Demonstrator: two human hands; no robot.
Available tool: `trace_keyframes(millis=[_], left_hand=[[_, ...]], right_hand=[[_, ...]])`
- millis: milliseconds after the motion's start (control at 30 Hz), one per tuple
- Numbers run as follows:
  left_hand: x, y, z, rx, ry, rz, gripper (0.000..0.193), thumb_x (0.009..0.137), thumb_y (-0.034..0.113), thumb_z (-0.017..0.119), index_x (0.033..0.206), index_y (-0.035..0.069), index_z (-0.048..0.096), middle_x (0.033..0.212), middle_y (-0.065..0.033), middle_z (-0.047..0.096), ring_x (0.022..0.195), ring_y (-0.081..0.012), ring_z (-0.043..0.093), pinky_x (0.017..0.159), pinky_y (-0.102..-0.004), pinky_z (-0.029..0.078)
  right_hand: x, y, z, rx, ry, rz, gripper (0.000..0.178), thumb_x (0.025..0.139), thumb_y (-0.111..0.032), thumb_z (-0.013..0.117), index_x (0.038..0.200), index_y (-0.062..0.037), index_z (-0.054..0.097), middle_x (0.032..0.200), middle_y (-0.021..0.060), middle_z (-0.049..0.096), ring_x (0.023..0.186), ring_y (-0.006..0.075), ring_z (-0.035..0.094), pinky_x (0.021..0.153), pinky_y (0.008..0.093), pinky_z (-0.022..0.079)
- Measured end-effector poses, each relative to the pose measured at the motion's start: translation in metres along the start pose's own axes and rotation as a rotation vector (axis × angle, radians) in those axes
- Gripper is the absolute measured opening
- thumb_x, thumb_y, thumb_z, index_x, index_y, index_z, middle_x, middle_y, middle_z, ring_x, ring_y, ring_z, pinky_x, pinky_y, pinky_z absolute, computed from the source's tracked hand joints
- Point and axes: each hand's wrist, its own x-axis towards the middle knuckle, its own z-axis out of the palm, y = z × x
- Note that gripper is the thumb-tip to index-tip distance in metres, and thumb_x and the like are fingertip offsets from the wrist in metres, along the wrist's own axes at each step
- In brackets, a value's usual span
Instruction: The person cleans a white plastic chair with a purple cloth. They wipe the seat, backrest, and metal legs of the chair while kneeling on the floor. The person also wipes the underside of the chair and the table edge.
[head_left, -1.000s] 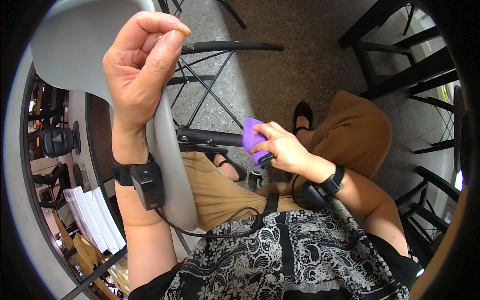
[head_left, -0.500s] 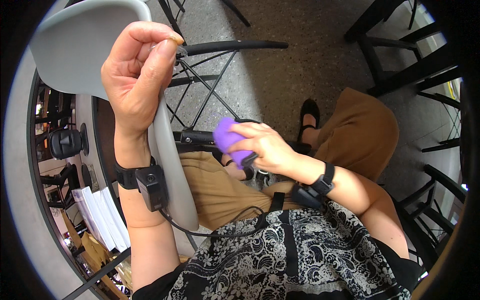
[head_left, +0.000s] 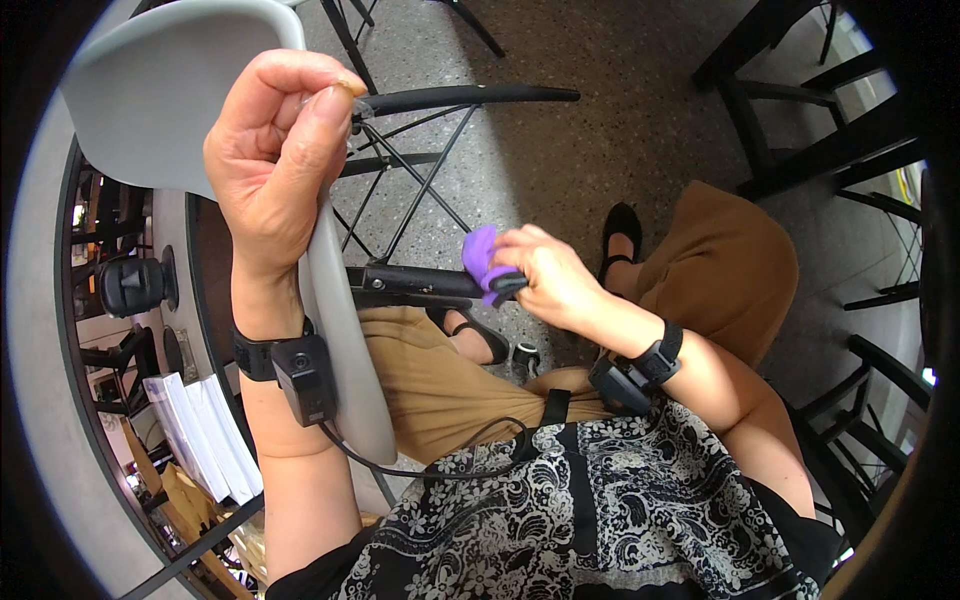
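A light grey chair (head_left: 165, 95) lies tipped on its side, its black legs pointing to the right. My right hand (head_left: 550, 275) is closed on a purple cloth (head_left: 481, 252), folded around the outer end of the near chair leg (head_left: 425, 281). The dark tip of that leg shows by my fingers. Over the chair's upper edge, my left hand (head_left: 275, 160) is raised with thumb and forefinger pinched together. A small translucent piece (head_left: 362, 108) shows beside the fingertips, in front of the far leg's base; I cannot make out what it is.
White binders (head_left: 200, 435) and a black device (head_left: 135, 287) are on the left. Black table and chair legs (head_left: 800, 155) stand along the right. My shoes (head_left: 622, 235) rest on the speckled floor, near a small white-and-black round piece (head_left: 526, 355). A cable (head_left: 430, 470) crosses my lap.
My right hand and the purple cloth have slid to the right along the near leg, uncovering more of its length. My left hand stays almost where it was.
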Motion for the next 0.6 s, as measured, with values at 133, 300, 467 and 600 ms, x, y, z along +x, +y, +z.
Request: trace_keyframes(millis=[133, 300, 467, 600], left_hand=[[0.0, 0.004, 0.01, -0.03, 0.045, -0.023, 0.009, 0.092, 0.002, 0.055, 0.099, -0.001, 0.058, 0.074, 0.0025, 0.056, 0.054, 0.0017, 0.038, 0.046, -0.0147, 0.026], [0.002, -0.003, 0.003, -0.035, -0.01, 0.019, 0.009, 0.091, 0.001, 0.055, 0.1, -0.001, 0.058, 0.079, 0.0005, 0.059, 0.056, 0.0018, 0.04, 0.047, -0.0141, 0.028], [-0.002, 0.002, 0.004, -0.055, 0.041, 0.005, 0.01, 0.091, 0.0, 0.054, 0.1, -0.001, 0.058, 0.084, -0.0012, 0.062, 0.056, 0.0017, 0.042, 0.048, -0.0137, 0.03], [0.0, -0.001, 0.003, -0.056, -0.005, 0.033, 0.01, 0.091, 0.0, 0.055, 0.1, -0.001, 0.058, 0.087, -0.0024, 0.063, 0.057, 0.0017, 0.042, 0.048, -0.0139, 0.03]], right_hand=[[0.038, -0.018, -0.018, -0.002, 0.296, -0.135, 0.034, 0.072, -0.006, 0.066, 0.106, -0.0092, 0.062, 0.095, 0.0114, 0.057, 0.095, 0.0312, 0.056, 0.08, 0.0408, 0.047], [0.078, -0.014, -0.001, -0.206, 0.236, -0.123, 0.04, 0.069, 0.0, 0.064, 0.108, -0.0075, 0.06, 0.093, 0.014, 0.058, 0.094, 0.0332, 0.057, 0.08, 0.0419, 0.048], [0.068, -0.052, 0.01, 0.048, -0.099, -0.201, 0.035, 0.071, 0.002, 0.058, 0.105, -0.0051, 0.064, 0.101, 0.0152, 0.061, 0.097, 0.0338, 0.06, 0.086, 0.0411, 0.049], [0.08, -0.029, -0.001, -0.075, 0.024, -0.106, 0.032, 0.074, -0.003, 0.06, 0.104, -0.0124, 0.066, 0.101, 0.0114, 0.062, 0.094, 0.032, 0.062, 0.079, 0.0401, 0.051]])
